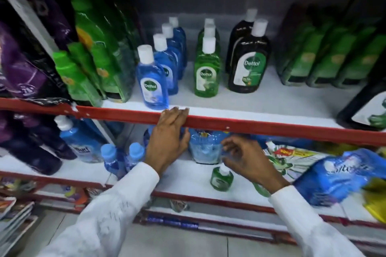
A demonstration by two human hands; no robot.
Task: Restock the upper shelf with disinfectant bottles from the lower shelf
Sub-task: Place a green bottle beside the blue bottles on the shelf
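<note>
The left hand [169,131] rests its fingers on the red front lip of the upper shelf [261,126], its grip holding nothing I can see; the right hand [244,158] hovers with a wide, curled grip over the small green bottle [221,179] standing on the lower shelf [188,181] at about 6 o'clock. To do this well, I would close round the bottle's body below the white cap, lift clear of the lip, then set it behind the green row [206,68] at 12 o'clock. "Dettol" reads on the blue bottle [151,83], green and brown bottle [248,62] labels; "Surf" shows on a blue pouch [81,141] at 9 o'clock.
</note>
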